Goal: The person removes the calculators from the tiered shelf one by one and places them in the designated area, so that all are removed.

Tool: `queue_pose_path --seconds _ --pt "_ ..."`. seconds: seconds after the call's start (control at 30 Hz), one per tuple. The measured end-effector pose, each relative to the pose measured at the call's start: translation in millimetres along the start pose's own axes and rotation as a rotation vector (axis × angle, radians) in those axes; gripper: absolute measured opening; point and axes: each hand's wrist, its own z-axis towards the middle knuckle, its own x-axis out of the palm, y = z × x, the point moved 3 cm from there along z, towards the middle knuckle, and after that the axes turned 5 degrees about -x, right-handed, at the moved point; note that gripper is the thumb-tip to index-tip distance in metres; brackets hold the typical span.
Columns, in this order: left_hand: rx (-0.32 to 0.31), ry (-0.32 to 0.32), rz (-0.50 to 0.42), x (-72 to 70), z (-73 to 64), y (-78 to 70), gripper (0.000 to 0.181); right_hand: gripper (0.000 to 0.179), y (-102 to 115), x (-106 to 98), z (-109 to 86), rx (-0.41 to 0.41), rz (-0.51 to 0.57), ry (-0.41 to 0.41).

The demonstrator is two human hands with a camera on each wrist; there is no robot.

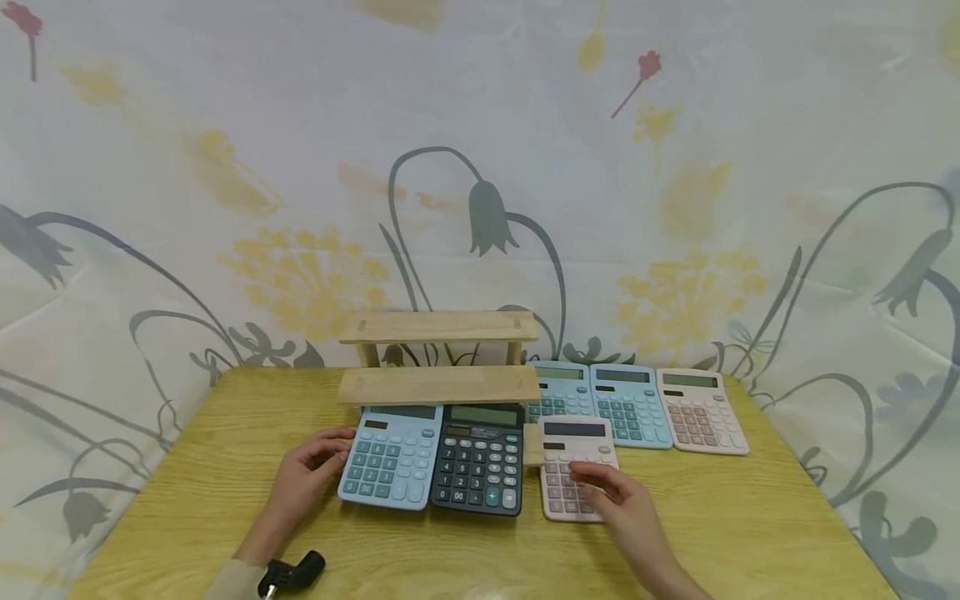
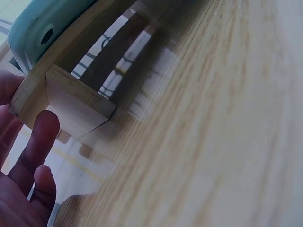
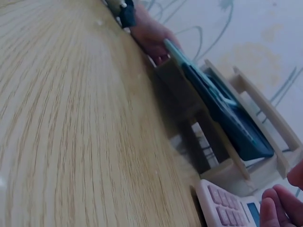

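Note:
Two calculators lean side by side on the lowest step of a wooden stepped stand (image 1: 438,385): a light blue calculator (image 1: 390,457) and a black calculator (image 1: 477,462). My left hand (image 1: 306,471) is at the stand's left end, beside the blue one. In the left wrist view its fingertips lie at the end of the wooden plank (image 2: 78,97), other fingers extended. A pink calculator (image 1: 553,479) lies just right of the stand. Over its keys is my right hand (image 1: 626,512), fingers loosely bent; they hide its lower right part.
Behind the pink calculator lie two more blue calculators (image 1: 561,375) (image 1: 633,417) and another pink calculator (image 1: 701,412) in a row along the back right. A patterned cloth (image 1: 480,108) hangs behind the wooden table (image 1: 225,433).

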Motion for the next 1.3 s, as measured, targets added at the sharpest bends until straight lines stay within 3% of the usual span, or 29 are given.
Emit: queue_pose_path --seconds 0.17,0.43,0.7,1.3 --pt "0.008 -0.003 0.0 0.0 0.2 1.0 0.007 0.026 -1 9 0.6 0.045 0.016 0.018" --pt "0.009 -0.011 -0.021 0.3 -0.9 -2.7 0.007 0.027 1 29 0.6 0.024 0.084 0.135" --pt "0.018 -0.005 -0.017 0.3 0.0 -2.3 0.007 0.029 4 42 0.4 0.022 0.12 0.203" --pt "-0.001 -0.002 -0.004 -0.7 1.7 2.4 0.007 0.029 3 60 3.4 0.073 0.179 0.172"
